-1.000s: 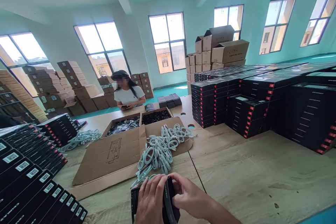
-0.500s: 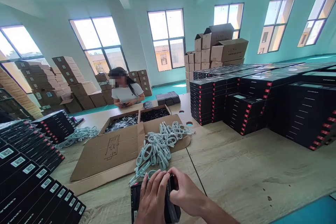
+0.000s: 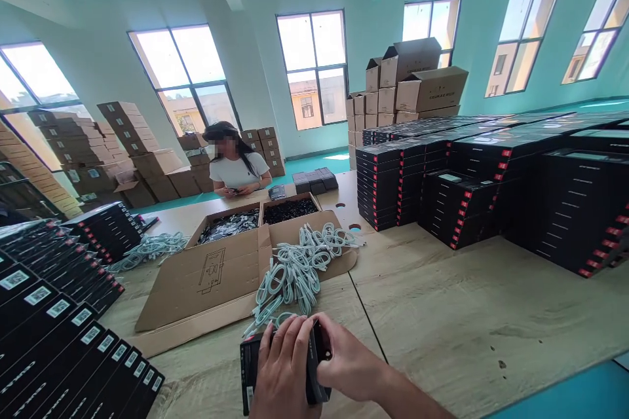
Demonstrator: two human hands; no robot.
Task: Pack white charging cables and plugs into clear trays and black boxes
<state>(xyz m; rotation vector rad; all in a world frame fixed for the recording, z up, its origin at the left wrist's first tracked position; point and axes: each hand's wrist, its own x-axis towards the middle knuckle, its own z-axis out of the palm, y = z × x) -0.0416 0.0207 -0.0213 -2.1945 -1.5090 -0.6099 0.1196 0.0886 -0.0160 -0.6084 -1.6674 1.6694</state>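
A black box (image 3: 249, 366) sits on the table at the bottom middle, right in front of me. My left hand (image 3: 284, 366) lies over its top with the fingers curled together across it, holding it. My right hand (image 3: 350, 359) grips the box's right side between thumb and fingers, at an upright dark panel (image 3: 314, 366). Whatever lies inside the box is hidden behind my hands. Just beyond the fingers is a heap of coiled white cables (image 3: 289, 275), partly resting on a cardboard flap (image 3: 196, 288).
An open carton (image 3: 260, 217) holds silvery packets and small black items. Black box stacks stand left (image 3: 73, 340) and right (image 3: 472, 209). A co-worker (image 3: 238, 167) sits across the table, hands on a small object. More white cables (image 3: 157, 245) lie left.
The box and my left hand have shifted slightly left. The dark panel at the box's right has moved left too, and a dark gap shows beside my right thumb.
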